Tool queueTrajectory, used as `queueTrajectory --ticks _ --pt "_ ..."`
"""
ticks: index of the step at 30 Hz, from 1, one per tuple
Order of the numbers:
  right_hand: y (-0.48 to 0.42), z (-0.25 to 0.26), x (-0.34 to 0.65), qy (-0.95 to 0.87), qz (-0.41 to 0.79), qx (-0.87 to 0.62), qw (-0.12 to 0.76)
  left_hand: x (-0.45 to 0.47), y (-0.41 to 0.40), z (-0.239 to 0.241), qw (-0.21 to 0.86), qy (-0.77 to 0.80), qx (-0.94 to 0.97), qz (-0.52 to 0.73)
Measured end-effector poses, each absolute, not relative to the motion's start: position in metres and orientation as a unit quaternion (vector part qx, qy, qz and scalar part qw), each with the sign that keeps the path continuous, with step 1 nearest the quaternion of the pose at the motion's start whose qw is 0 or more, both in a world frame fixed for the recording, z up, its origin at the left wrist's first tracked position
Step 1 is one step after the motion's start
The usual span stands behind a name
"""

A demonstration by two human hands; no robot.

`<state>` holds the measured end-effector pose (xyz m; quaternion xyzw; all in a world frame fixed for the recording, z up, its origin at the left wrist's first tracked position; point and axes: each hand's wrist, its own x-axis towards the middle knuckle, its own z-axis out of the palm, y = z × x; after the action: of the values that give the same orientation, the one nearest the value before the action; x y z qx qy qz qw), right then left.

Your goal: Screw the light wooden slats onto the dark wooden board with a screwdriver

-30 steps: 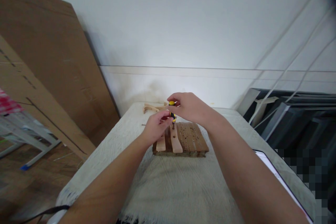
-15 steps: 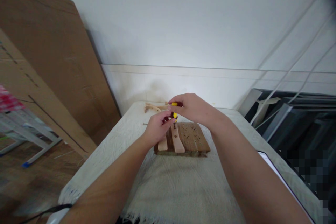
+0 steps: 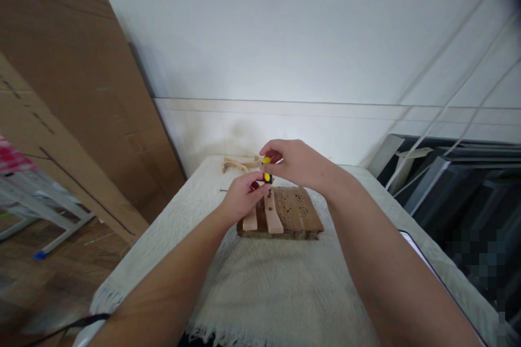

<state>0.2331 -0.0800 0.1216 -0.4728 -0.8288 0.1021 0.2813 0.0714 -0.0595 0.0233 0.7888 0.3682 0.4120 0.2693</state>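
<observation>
A screwdriver (image 3: 267,161) with a yellow-and-black handle stands roughly upright over a pale wooden piece with holes (image 3: 274,218). My right hand (image 3: 290,160) is closed around the top of its handle. Lower down, my left hand (image 3: 243,195) pinches the same tool near the handle's lower end; the tip is hidden. The holed piece lies on a brown wooden block (image 3: 299,209) dotted with many small holes. Beside it, partly under my left hand, rests a second pale wooden piece (image 3: 250,221).
Curved pale wooden parts (image 3: 234,165) lie behind my left hand, near the wall. A thin nail or screw (image 3: 223,190) is left of the block. Cloth covers the table (image 3: 268,282). A dark-edged tablet or phone (image 3: 423,260) lies at right, and a large cardboard box (image 3: 101,92) stands left.
The view has shifted slightly. My right fingers have changed their hold on the handle, leaving more of its yellow top showing. My left hand stays at the lower end.
</observation>
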Motion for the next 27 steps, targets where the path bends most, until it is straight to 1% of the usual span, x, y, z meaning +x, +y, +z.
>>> queueTrajectory --ticks 5,13,19,23,27 --pt "-0.0788 0.1232 0.2356 -0.827 0.083 -0.49 0.262 0.07 -0.0573 0.0232 0.245 0.386 0.787 0.415" --pt "-0.0806 0.1241 0.233 -0.838 0.13 -0.463 0.257 0.0693 -0.0578 0.0237 0.259 0.353 0.799 0.412" --pt "-0.0795 0.1243 0.2315 -0.838 0.08 -0.473 0.259 0.0701 -0.056 0.0216 0.216 0.393 0.786 0.426" --pt "-0.0775 0.1236 0.2322 -0.829 0.102 -0.479 0.269 0.0697 -0.0558 0.0216 0.256 0.369 0.787 0.423" --pt "-0.0759 0.1219 0.233 -0.834 0.093 -0.48 0.256 0.0699 -0.0548 0.0215 0.279 0.35 0.787 0.424"
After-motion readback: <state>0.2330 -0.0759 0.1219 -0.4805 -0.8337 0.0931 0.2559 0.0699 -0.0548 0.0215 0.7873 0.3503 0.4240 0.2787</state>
